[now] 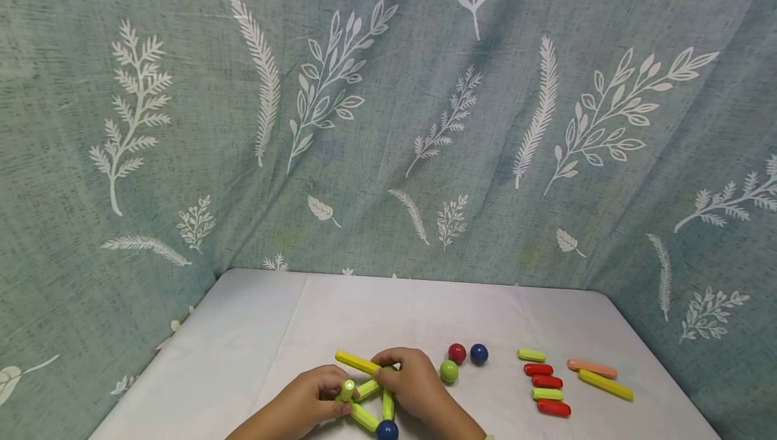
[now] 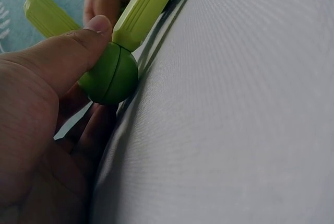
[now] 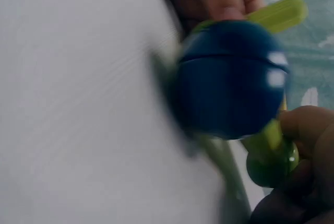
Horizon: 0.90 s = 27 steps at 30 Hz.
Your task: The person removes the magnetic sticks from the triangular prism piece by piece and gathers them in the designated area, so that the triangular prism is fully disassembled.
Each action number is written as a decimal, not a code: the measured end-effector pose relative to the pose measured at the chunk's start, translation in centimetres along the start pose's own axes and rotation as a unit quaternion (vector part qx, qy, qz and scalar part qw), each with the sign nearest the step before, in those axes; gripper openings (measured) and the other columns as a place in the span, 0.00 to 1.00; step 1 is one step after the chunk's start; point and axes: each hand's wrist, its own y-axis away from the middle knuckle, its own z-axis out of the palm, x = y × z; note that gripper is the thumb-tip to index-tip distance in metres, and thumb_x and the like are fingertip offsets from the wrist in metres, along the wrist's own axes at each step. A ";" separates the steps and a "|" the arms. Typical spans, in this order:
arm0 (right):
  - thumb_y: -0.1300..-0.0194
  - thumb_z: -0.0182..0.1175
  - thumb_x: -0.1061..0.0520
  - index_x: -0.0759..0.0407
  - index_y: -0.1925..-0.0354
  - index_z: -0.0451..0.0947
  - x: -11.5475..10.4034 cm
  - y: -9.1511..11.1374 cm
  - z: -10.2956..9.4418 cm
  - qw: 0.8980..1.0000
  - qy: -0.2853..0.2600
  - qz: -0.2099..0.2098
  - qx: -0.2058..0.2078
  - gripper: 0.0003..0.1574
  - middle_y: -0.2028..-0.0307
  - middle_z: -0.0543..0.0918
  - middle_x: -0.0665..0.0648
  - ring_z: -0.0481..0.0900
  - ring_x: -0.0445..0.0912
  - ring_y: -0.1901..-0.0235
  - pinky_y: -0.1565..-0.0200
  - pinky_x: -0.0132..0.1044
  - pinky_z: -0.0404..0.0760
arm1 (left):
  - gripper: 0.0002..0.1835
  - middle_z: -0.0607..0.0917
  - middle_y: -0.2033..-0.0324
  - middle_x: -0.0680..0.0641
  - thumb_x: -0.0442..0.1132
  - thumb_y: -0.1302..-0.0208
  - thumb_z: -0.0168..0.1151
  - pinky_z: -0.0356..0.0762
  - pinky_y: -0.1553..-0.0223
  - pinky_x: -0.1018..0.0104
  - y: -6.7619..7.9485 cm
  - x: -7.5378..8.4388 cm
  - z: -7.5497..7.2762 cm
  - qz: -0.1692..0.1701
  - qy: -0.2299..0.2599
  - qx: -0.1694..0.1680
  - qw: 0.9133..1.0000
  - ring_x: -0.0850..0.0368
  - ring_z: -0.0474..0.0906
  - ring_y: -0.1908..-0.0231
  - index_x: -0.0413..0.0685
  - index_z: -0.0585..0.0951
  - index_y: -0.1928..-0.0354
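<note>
In the head view several lime sticks form a triangle joined by balls, with a blue ball (image 1: 387, 430) at its near corner. My left hand (image 1: 309, 399) grips the left corner, where thumb and fingers close round a green ball (image 2: 109, 75). From that corner a lime stick (image 1: 347, 390) points upward. My right hand (image 1: 413, 379) pinches the end of a yellow stick (image 1: 357, 362), which slants out to the left above the frame. Beside those fingers is another green ball (image 3: 266, 169), partly hidden. Whether the yellow stick touches that ball I cannot tell.
Right of my hands lie loose red, light green and blue balls (image 1: 479, 353). Farther right, short red sticks (image 1: 548, 382) and lime sticks lie in a column, beside a longer yellow stick (image 1: 606, 385) and an orange one (image 1: 591, 368). A leaf-patterned curtain (image 1: 388, 123) surrounds the white table.
</note>
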 end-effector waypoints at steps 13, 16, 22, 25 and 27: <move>0.36 0.73 0.52 0.45 0.58 0.89 0.3 -0.1 -0.3 0.997 -0.079 0.001 0.006 0.07 0.59 0.87 0.46 0.78 0.45 0.56 0.57 0.37 0.81 | 0.10 0.85 0.54 0.55 0.47 0.38 0.76 0.79 0.54 0.72 0.0 0.3 0.1 0.000 0.008 0.000 1.000 0.65 0.80 0.55 0.58 0.87 0.57; 0.35 0.72 0.52 0.42 0.59 0.88 0.1 0.0 -0.1 0.999 -0.040 -0.018 0.018 0.06 0.61 0.86 0.43 0.78 0.43 0.56 0.55 0.40 0.78 | 0.09 0.85 0.54 0.56 0.48 0.38 0.76 0.78 0.54 0.72 0.0 0.2 0.1 0.003 0.004 0.002 1.000 0.65 0.80 0.55 0.59 0.88 0.57; 0.32 0.70 0.52 0.38 0.57 0.86 -0.1 0.3 0.1 0.998 0.028 -0.044 0.025 0.07 0.58 0.85 0.39 0.79 0.41 0.60 0.59 0.36 0.80 | 0.08 0.85 0.54 0.57 0.49 0.38 0.76 0.77 0.53 0.72 -0.1 0.1 0.0 0.007 -0.007 0.000 1.000 0.65 0.79 0.54 0.60 0.88 0.59; 0.32 0.70 0.53 0.40 0.55 0.86 -0.2 0.4 0.1 0.999 0.012 -0.038 0.020 0.08 0.56 0.85 0.41 0.78 0.42 0.65 0.65 0.33 0.80 | 0.07 0.85 0.54 0.57 0.49 0.38 0.76 0.77 0.53 0.71 -0.1 0.0 0.0 0.007 -0.010 -0.001 1.000 0.65 0.79 0.54 0.60 0.88 0.60; 0.33 0.71 0.53 0.41 0.55 0.87 -0.3 0.5 0.0 0.999 0.001 -0.034 0.019 0.08 0.56 0.86 0.42 0.78 0.43 0.65 0.65 0.32 0.80 | 0.07 0.85 0.54 0.58 0.49 0.38 0.76 0.77 0.54 0.71 -0.1 0.0 0.1 0.006 -0.011 -0.002 1.000 0.65 0.79 0.54 0.61 0.88 0.61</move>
